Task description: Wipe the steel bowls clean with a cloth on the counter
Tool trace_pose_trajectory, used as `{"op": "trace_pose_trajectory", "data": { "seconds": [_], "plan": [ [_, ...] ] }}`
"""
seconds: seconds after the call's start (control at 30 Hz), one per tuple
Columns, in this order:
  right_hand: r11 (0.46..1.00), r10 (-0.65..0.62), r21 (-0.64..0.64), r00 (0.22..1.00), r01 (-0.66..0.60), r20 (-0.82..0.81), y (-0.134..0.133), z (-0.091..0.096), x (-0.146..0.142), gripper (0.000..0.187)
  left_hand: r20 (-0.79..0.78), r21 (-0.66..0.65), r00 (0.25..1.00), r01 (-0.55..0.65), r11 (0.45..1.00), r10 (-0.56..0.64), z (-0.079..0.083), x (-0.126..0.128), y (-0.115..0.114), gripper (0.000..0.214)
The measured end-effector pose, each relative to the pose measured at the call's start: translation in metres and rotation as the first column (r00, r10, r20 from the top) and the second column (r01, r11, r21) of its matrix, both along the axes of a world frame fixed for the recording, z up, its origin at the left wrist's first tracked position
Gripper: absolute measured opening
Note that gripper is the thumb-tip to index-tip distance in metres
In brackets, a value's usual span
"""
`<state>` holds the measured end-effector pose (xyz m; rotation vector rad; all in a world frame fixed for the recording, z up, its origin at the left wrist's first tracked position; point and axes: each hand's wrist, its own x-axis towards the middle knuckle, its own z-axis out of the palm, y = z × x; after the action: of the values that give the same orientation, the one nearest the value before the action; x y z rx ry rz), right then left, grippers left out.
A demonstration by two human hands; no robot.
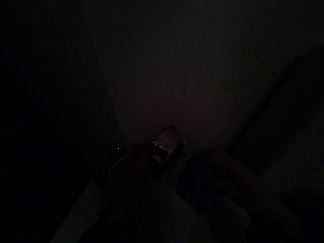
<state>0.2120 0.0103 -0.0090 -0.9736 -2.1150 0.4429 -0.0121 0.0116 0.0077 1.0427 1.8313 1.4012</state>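
The view is very dark, and outlines are faint. My left hand (135, 167) is closed at the edge of a shiny metal bowl (168, 143), which is tilted on its side. Behind the same hand, to the left, shows the curved bright rim of a second metal bowl (115, 152), partly hidden by the fingers. To the right, my right hand (222, 168) is closed on a dark blue cloth (193, 187) that hangs in folds below the fingers. A small gap separates the cloth from the tilted bowl.
A pale flat surface (162, 209) lies under both hands, its left edge running diagonally. Beyond it stands a plain wall (157, 84) with a faint vertical line. The far left and right sides are nearly black.
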Motion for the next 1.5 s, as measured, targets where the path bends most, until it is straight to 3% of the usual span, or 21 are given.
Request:
{"op": "trace_pose_trajectory", "data": {
  "seconds": [0.13, 0.23, 0.37, 0.5, 0.6, 0.7, 0.8, 0.87, 1.03, 1.27, 1.5],
  "plan": [
    [0.983, 0.029, -0.182, 1.0, -0.029, -0.004, -0.005, 0.006, -0.016, 0.019, 0.101, -0.061, 0.991, 0.095, 0.994, -0.089, 0.004, 0.002, -0.001, 0.033],
    [0.969, -0.151, -0.211, 0.984, 0.128, -0.097, -0.001, 0.005, -0.033, 0.025, 0.15, -0.045, 0.969, 0.206, 0.977, -0.197, 0.006, 0.002, -0.001, 0.035],
    [0.933, -0.351, 0.02, 0.921, 0.359, -0.171, 0.004, -0.004, -0.049, 0.025, 0.152, -0.058, 0.977, 0.159, 0.986, -0.149, 0.003, 0.003, 0.0, 0.032],
    [0.773, -0.472, 0.372, 0.858, 0.513, -0.202, 0.005, -0.019, -0.062, 0.016, 0.188, -0.041, 0.973, 0.143, 0.989, -0.133, -0.003, 0.007, 0.0, 0.037],
    [0.682, -0.495, 0.561, 0.861, 0.469, -0.118, 0.004, -0.025, -0.068, 0.021, 0.18, -0.069, 0.98, 0.103, 0.992, -0.089, -0.006, 0.008, 0.0, 0.043],
    [0.701, -0.441, 0.63, 0.897, 0.335, 0.013, 0.004, -0.026, -0.07, 0.035, 0.125, -0.096, 0.991, 0.061, 0.994, -0.049, -0.008, 0.007, 0.0, 0.039],
    [0.803, -0.323, 0.551, 0.943, 0.229, 0.079, 0.003, -0.025, -0.068, 0.053, 0.105, -0.089, 0.993, 0.057, 0.994, -0.047, -0.007, 0.005, 0.0, 0.034],
    [0.842, -0.316, 0.482, 0.946, 0.243, 0.074, 0.005, -0.025, -0.067, 0.056, 0.132, -0.077, 0.989, 0.077, 0.994, -0.067, -0.005, 0.005, 0.0, 0.037],
    [0.807, -0.466, 0.415, 0.884, 0.42, 0.012, 0.011, -0.029, -0.067, 0.045, 0.217, -0.051, 0.975, 0.056, 0.997, -0.044, 0.002, 0.008, -0.001, 0.031],
    [0.746, -0.392, 0.52, 0.906, 0.416, -0.163, 0.002, -0.033, -0.074, 0.028, 0.197, 0.002, 0.974, 0.116, 0.993, -0.114, -0.004, 0.009, -0.004, 0.038],
    [0.739, -0.383, 0.638, 0.914, 0.214, 0.137, -0.003, -0.027, -0.072, 0.049, 0.12, 0.048, 0.982, 0.141, 0.989, -0.146, -0.009, 0.005, -0.001, 0.034]
  ]
}}
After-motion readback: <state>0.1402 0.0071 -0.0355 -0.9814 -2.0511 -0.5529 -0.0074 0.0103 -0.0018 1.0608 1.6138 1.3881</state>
